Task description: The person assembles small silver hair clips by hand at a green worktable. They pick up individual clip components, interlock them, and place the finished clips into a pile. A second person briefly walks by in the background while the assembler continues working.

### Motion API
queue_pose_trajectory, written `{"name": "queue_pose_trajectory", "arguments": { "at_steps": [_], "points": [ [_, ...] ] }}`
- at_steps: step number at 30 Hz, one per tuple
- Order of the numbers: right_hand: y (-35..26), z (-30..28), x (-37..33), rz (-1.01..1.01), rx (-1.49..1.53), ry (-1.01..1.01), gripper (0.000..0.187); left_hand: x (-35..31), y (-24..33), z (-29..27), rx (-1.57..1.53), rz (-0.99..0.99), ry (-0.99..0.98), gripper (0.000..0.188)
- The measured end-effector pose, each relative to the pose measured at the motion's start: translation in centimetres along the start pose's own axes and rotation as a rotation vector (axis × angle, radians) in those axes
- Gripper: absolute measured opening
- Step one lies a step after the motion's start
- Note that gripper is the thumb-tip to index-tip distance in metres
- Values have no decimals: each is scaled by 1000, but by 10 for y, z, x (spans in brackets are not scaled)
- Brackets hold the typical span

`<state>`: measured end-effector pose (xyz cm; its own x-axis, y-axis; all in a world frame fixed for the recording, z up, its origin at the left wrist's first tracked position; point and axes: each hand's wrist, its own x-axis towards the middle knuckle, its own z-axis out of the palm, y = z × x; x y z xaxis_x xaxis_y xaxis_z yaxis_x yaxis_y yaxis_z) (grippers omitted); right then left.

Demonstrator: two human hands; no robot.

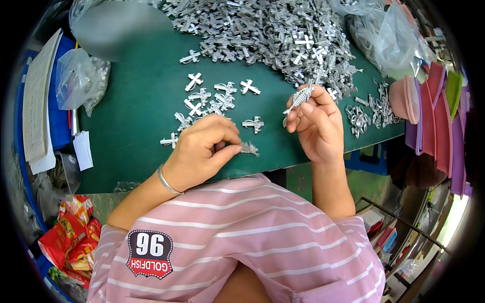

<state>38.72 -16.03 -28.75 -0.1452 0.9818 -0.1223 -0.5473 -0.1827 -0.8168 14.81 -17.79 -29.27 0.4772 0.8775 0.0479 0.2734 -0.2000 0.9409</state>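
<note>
My right hand [321,123] is raised over the table, its thumb and fingers pinching a silver fishbone-shaped metal piece [301,98]. Near the table's front edge, my left hand [207,144] has thumb and forefinger closed at a second ribbed silver piece [249,148], partly hidden by the fingertips. Just beyond it lie several silver cross-shaped pieces with thin loops, among them a cross [252,124] between the hands and another cross [249,87] farther back. A large heap of similar silver metal pieces [268,35] covers the far side.
The green tabletop [131,126] carries a small pile of metal rings and clasps [358,118] at right. Clear plastic bags [389,40] lie at the far right. Pink and purple bins [437,116] stand at the right edge. Papers [43,101] and a bag of pieces [83,78] sit at left.
</note>
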Motion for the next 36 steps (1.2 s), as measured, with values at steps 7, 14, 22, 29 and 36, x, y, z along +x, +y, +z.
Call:
{"name": "queue_pose_trajectory", "arguments": {
  "at_steps": [7,14,22,29,36],
  "points": [
    [30,40,-13,95,-131,-86,18,0,4,7,-773,-204,154,16],
    [27,36,-11,57,-280,-57,14,-2,-3,3,-683,-188,203,14],
    [30,31,-9,-172,-450,-94,11,-4,-2,4,-793,-141,267,17],
    [20,38,1,-254,-615,-125,10,-3,-3,3,-776,-194,368,10],
    [-39,77,87,-70,-804,-176,6,1,-3,-2,-838,-140,470,16]
  ]
}}
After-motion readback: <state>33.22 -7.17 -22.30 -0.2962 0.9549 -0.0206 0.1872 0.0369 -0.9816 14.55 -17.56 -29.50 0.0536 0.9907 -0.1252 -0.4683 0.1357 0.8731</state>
